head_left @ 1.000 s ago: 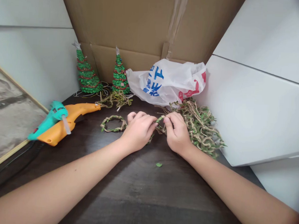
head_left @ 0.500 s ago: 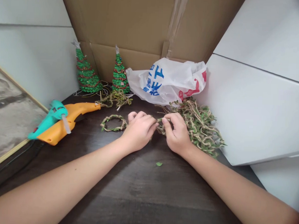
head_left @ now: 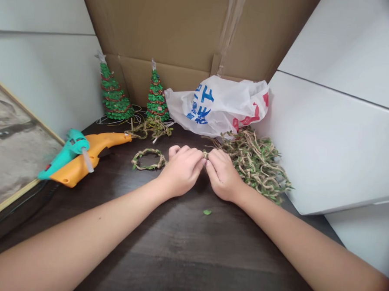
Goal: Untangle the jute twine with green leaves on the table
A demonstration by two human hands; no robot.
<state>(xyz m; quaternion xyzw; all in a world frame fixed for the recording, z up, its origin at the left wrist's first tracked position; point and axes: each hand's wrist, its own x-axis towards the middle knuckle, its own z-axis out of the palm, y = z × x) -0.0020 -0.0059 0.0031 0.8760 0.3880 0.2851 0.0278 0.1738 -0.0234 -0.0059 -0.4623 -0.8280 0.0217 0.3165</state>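
Note:
Close together above the dark table, my left hand (head_left: pixel 183 170) and my right hand (head_left: pixel 224 173) both pinch a leafy twine garland (head_left: pixel 205 155). Only a small bit of it shows between the fingertips; the hands cover the rest. Left of my left hand a small wreath (head_left: pixel 148 159) of twisted twine and green leaves lies flat. A tangled heap of leafy twine (head_left: pixel 260 164) rests just beyond my right hand. One loose green leaf (head_left: pixel 207 212) lies on the table in front of my hands.
A teal and orange glue gun (head_left: pixel 79 157) lies at left beside a framed board (head_left: pixel 15 132). Two small green trees (head_left: pixel 117 96) stand at the back, with a twine piece (head_left: pixel 154 127) near them. A white plastic bag (head_left: pixel 219 105) leans against the cardboard (head_left: pixel 174 27).
My right hand has moved left until its fingertips almost meet those of my left hand. The garland loop that showed between them is now mostly covered.

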